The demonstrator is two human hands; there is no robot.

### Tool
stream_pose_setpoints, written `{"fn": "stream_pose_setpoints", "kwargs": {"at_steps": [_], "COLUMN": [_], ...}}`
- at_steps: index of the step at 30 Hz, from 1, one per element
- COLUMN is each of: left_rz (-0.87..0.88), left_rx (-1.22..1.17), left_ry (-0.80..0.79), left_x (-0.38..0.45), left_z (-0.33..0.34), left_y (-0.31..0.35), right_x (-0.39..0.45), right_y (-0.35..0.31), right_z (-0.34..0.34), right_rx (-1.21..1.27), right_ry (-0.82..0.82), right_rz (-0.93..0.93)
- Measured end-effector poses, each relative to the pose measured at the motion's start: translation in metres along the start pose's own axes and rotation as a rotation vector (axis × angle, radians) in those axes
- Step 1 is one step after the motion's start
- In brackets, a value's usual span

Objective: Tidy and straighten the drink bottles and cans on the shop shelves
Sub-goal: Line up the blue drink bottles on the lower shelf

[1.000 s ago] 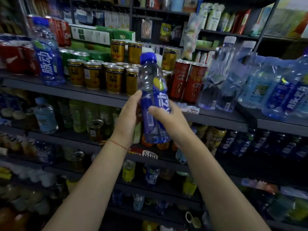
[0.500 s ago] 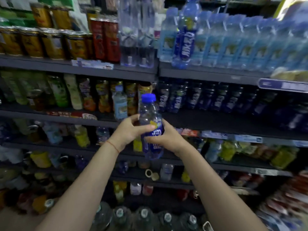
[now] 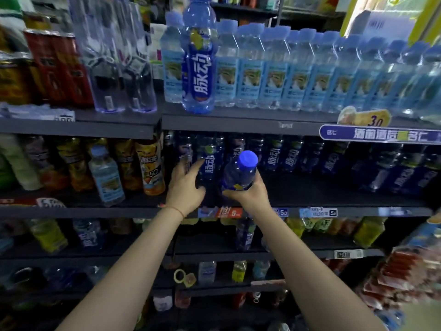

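Blue bottle (image 3: 239, 172), tilted, clasped in right hand (image 3: 248, 194); left hand (image 3: 185, 185) spread against shelved bottle (image 3: 207, 163). Risk: toppling neighbours on insertion.

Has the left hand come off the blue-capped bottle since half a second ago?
Yes. The left hand has let go and reached to the dark blue bottles on the shelf; only the right hand holds the blue-capped bottle.

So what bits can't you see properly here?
Head view only:
- Held blue bottle: its base, hidden by the right hand.
- Left hand: its fingertips, lost among the dark shelf bottles.
- Price tags: too blurred to read fully.
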State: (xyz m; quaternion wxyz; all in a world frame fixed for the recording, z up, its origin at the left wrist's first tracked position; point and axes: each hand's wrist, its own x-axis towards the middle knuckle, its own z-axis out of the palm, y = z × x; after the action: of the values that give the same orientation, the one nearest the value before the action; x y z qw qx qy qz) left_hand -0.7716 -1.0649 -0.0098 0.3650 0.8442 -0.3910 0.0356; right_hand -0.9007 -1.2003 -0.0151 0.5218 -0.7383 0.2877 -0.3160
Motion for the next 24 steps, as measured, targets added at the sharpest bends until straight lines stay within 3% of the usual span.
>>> {"fn": "stream_pose_setpoints", "kwargs": {"at_steps": [3,6,16,24], "left_rz": [0.073,0.108,0.171,0.154], "left_rx": [0.293,0.435,0.474,0.461], "left_ry": [0.016,0.019,0.108,0.073], "left_x": [0.031,0.054,0.06,0.06], "left_z": [0.009,0.018,0.044,0.041], "left_y": [-0.005,-0.02,-0.058,-0.056], "right_x": [0.032,0.06,0.106,0.11], "right_y": [0.002,0.007,0.009,0.001], "right_z": [0.011,0.027,0.052,0.056], "right_rx": [-0.046,-0.082,-0.277,-0.403], "right_ry": [0.034,0.053,0.122,0.121], "right_rz": [0.076,0.121,0.168,0.158]}}
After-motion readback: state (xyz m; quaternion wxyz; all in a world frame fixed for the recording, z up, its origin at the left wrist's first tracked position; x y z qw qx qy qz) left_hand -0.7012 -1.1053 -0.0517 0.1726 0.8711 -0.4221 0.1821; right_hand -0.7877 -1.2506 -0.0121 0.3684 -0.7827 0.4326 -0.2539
